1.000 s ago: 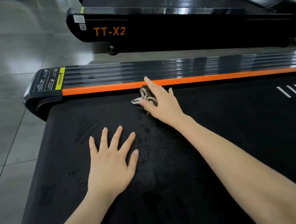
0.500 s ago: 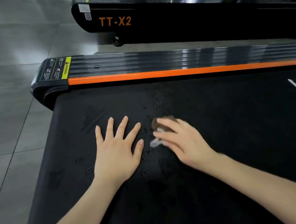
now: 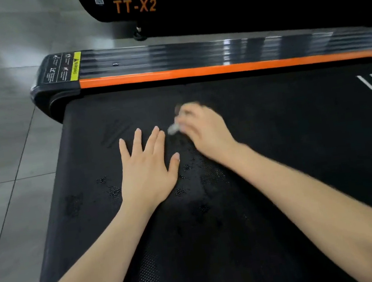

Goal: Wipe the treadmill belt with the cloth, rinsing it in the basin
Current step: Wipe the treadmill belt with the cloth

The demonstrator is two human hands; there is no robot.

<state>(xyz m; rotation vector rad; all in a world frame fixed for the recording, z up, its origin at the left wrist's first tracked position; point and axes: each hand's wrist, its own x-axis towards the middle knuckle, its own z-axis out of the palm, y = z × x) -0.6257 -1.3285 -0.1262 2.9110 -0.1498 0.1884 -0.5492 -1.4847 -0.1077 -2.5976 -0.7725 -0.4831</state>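
Note:
The black treadmill belt fills the lower view, with wet beads and damp patches near its left end. My left hand lies flat on the belt, fingers spread. Just right of it, my right hand presses a small grey-brown cloth onto the belt; the hand and cloth are motion-blurred, and most of the cloth is hidden under the fingers. The basin is not in view.
An orange strip and a glossy black side rail with a yellow warning label border the belt's far side. A second treadmill marked TT-X2 stands beyond. Grey floor tiles lie to the left.
My right hand drew the cloth from the orange strip back toward me, then slid it slightly away again beside my left hand. The left hand has stayed flat in place.

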